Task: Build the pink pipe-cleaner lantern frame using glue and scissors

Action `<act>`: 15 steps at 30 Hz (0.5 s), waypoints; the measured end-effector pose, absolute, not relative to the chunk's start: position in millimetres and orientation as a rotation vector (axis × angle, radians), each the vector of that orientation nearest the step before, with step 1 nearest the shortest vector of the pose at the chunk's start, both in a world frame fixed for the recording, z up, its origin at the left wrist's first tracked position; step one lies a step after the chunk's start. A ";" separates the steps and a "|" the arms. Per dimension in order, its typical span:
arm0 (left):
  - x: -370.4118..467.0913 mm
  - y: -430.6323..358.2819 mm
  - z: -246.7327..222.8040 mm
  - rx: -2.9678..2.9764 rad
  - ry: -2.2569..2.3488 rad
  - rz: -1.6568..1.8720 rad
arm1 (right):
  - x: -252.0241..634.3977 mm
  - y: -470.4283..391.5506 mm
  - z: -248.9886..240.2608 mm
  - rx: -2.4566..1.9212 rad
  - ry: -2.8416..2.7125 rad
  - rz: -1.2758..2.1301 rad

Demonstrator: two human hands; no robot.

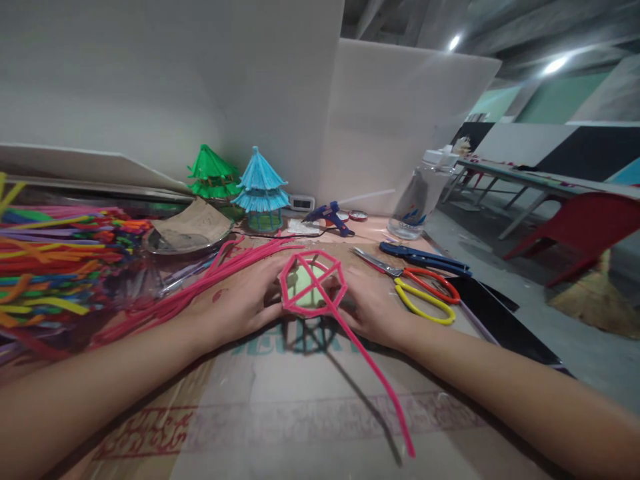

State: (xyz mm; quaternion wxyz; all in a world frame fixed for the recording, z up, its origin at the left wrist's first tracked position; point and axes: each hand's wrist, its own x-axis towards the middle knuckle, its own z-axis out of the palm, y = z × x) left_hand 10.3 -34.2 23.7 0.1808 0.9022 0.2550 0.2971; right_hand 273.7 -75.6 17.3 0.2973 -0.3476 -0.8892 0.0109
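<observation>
Between my hands is a pink pipe-cleaner frame, roughly octagonal, with strips crossing inside it. One long pink pipe cleaner runs from its lower right edge toward me over the cardboard. My left hand is closed on the frame's left side, fingers partly behind it. On the right side my right hand grips the frame, its fingertips mostly hidden. A pale green round piece shows through the frame; whether it is attached, I cannot tell.
Loose pink pipe cleaners and a colourful pile lie left. Right are scissors, dark blue pliers and a clear bottle. Behind stand a green model pavilion, a blue one and a glue gun.
</observation>
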 end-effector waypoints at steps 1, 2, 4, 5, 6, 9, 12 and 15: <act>9.9 -34.1 23.8 2.550 0.736 0.836 | 273.9 -75.5 16.9 -0.916 -2.365 0.022; 9.5 -33.9 23.4 2.537 0.750 0.849 | 274.1 -75.5 16.8 -0.911 -2.367 0.014; 9.0 -33.1 21.1 2.493 0.757 0.867 | 274.1 -76.1 17.2 -0.895 -2.364 -0.016; 8.8 -32.7 19.3 2.470 0.754 0.879 | 273.9 -76.7 17.8 -0.881 -2.362 -0.035; 8.6 -32.2 17.2 2.451 0.751 0.895 | 273.5 -77.3 18.6 -0.863 -2.359 -0.059; 8.9 -31.5 11.9 2.402 0.770 0.918 | 271.5 -78.6 21.0 -0.780 -2.348 -0.162; 10.5 -32.9 12.0 2.357 0.757 0.939 | 269.6 -78.3 22.1 -0.696 -2.332 -0.254; 11.9 -35.5 17.2 2.365 0.725 0.940 | 269.2 -77.5 22.2 -0.677 -2.333 -0.270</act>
